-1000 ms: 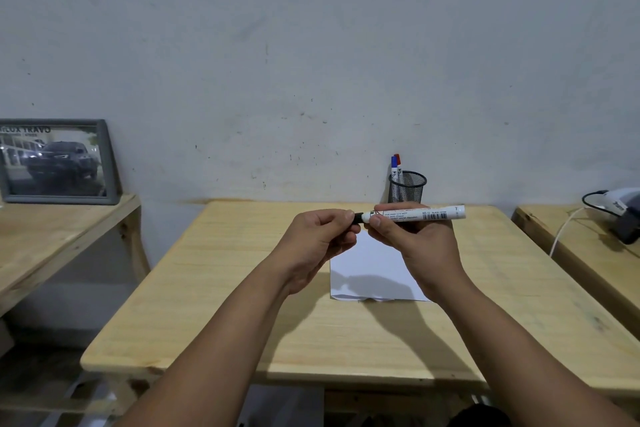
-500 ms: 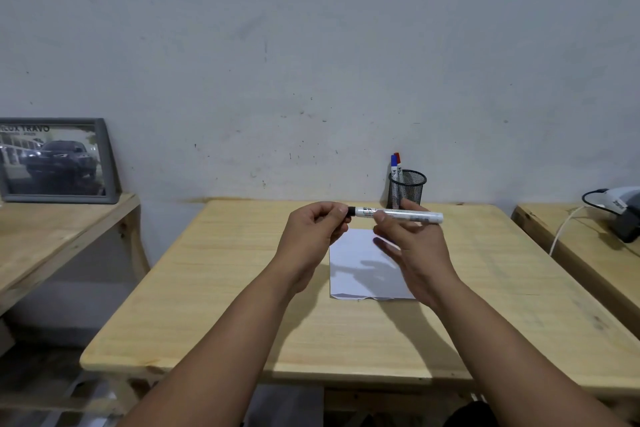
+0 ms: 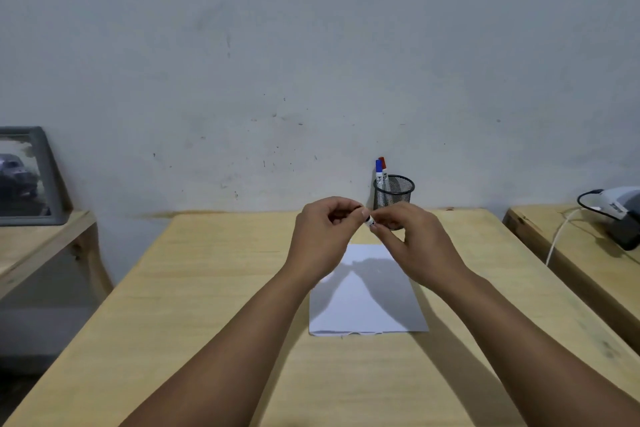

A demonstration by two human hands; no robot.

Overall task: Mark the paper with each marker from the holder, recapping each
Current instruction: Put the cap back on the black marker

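Note:
Both hands meet above the far end of the white paper (image 3: 367, 295), which lies flat on the wooden table (image 3: 207, 288). My left hand (image 3: 323, 239) and my right hand (image 3: 414, 243) pinch a white marker (image 3: 369, 219) between them. Only a short white stub of it shows between the fingertips. Whether its cap is on is hidden by my left fingers. Behind the hands, against the wall, stands a black mesh holder (image 3: 394, 191) with a blue-capped marker (image 3: 379, 173) and a red-capped marker (image 3: 383, 166) upright in it.
A framed car picture (image 3: 24, 177) leans on the wall on a side table at the left. On another table at the right sits a grey device (image 3: 620, 215) with a white cable (image 3: 557, 239). A grey wall rises right behind the table.
The marker's long white barrel, which stuck out to the right, has turned end-on and is now nearly hidden in my right hand. The hands have closed together.

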